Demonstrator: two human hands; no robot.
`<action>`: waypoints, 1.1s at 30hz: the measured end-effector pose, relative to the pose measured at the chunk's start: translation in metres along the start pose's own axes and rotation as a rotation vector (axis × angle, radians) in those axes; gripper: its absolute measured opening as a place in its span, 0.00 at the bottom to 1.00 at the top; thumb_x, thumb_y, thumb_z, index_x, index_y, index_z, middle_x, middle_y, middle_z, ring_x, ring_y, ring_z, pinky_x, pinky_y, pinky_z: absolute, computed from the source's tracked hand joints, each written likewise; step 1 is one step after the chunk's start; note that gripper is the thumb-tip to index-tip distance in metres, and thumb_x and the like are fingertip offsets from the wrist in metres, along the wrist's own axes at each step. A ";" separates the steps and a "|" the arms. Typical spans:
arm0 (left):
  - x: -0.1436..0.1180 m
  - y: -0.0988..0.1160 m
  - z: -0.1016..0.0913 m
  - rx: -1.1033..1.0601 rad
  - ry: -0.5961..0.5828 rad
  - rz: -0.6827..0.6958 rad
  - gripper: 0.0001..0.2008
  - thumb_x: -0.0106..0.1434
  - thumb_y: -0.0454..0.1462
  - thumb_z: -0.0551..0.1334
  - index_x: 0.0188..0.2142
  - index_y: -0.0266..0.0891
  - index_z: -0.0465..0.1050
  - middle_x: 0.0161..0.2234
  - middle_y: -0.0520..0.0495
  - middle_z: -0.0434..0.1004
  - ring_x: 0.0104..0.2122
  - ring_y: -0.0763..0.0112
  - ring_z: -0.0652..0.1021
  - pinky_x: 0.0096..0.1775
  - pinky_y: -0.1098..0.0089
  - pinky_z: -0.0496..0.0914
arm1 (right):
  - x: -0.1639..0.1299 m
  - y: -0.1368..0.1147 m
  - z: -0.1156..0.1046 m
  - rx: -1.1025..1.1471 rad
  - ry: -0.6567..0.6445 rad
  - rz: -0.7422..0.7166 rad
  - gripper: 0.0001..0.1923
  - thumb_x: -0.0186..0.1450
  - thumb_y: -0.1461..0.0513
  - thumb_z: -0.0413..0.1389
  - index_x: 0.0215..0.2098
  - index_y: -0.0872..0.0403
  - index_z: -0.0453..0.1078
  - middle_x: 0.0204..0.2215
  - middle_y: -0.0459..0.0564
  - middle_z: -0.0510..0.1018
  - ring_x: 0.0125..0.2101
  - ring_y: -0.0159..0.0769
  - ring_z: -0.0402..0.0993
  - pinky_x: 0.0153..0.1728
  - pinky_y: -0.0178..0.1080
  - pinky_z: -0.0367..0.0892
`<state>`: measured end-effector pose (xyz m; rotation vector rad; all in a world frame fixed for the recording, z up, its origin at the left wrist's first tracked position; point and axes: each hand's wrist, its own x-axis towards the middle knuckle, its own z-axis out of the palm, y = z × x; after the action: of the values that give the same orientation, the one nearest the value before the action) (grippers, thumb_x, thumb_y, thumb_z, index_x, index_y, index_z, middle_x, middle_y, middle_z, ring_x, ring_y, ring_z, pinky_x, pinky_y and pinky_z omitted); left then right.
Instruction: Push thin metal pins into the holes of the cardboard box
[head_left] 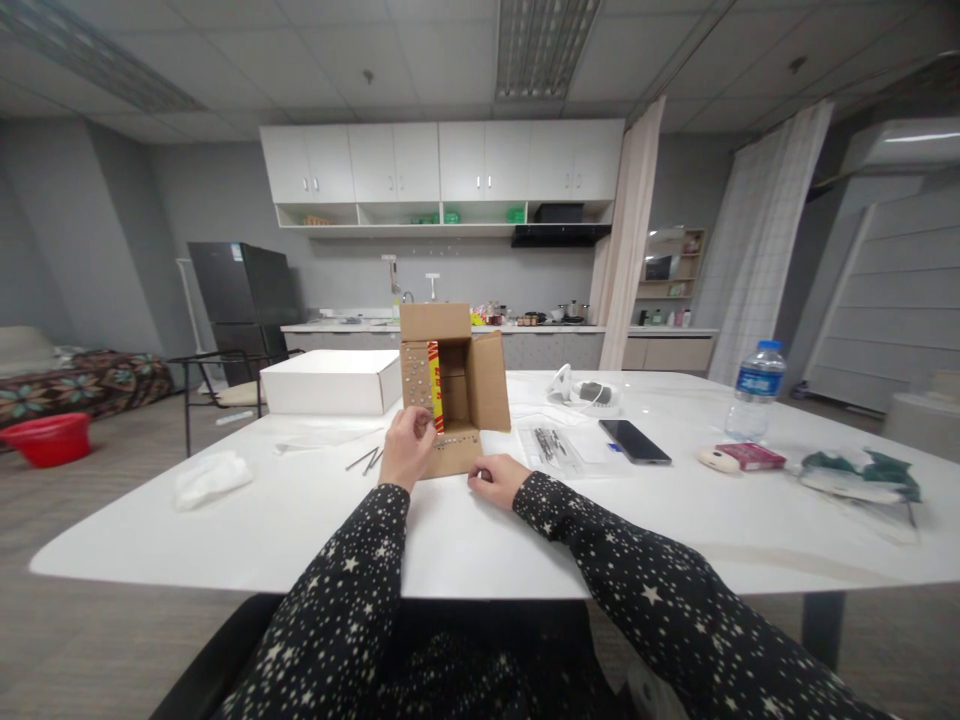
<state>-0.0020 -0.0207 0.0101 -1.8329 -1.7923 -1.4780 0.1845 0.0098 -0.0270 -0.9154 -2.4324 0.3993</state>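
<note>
A small cardboard box (pixel 454 375) stands on the white table (pixel 315 535) with its open side and spread flaps facing me. Small shiny dots cover its left flap (pixel 415 365) and run in a row on the bottom flap (pixel 450 466). A yellow and red strip (pixel 435 385) borders the opening. My left hand (pixel 407 445) is closed in a pinch at the lower end of the left flap; whatever is between its fingers is hidden. My right hand (pixel 499 478) rests by the bottom flap's right corner, fingers curled together, their contents too small to make out.
Several thin sticks (pixel 365 460) lie left of my left hand, near a white box (pixel 334 380) and crumpled white tissue (pixel 212 480). Rightward are a clear case with dark tools (pixel 551 448), a phone (pixel 634 441), a water bottle (pixel 756 390) and a dark red packet (pixel 754 456).
</note>
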 end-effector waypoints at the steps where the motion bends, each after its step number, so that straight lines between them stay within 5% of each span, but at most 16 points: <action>1: 0.000 0.000 0.000 -0.030 -0.009 0.010 0.08 0.59 0.37 0.53 0.37 0.40 0.66 0.33 0.48 0.70 0.34 0.72 0.72 0.40 0.70 0.68 | 0.000 0.000 0.000 0.001 -0.001 0.001 0.08 0.57 0.63 0.53 0.31 0.56 0.75 0.16 0.43 0.68 0.20 0.27 0.60 0.24 0.31 0.55; 16: -0.008 -0.005 0.014 -0.185 -0.498 0.132 0.06 0.53 0.33 0.56 0.32 0.38 0.68 0.28 0.52 0.72 0.27 0.76 0.71 0.31 0.74 0.67 | 0.000 -0.002 -0.002 0.008 0.005 0.010 0.08 0.57 0.63 0.53 0.30 0.55 0.75 0.17 0.42 0.67 0.20 0.28 0.59 0.24 0.31 0.54; 33: -0.015 -0.001 0.015 -0.043 -0.635 0.231 0.06 0.54 0.36 0.57 0.30 0.40 0.72 0.26 0.51 0.74 0.27 0.73 0.72 0.29 0.73 0.64 | 0.001 -0.004 0.000 0.010 0.000 -0.013 0.10 0.57 0.62 0.53 0.33 0.54 0.75 0.16 0.42 0.68 0.19 0.28 0.59 0.25 0.32 0.55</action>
<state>0.0076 -0.0192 -0.0087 -2.6345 -1.6883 -0.9118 0.1815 0.0081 -0.0254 -0.8951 -2.4328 0.4060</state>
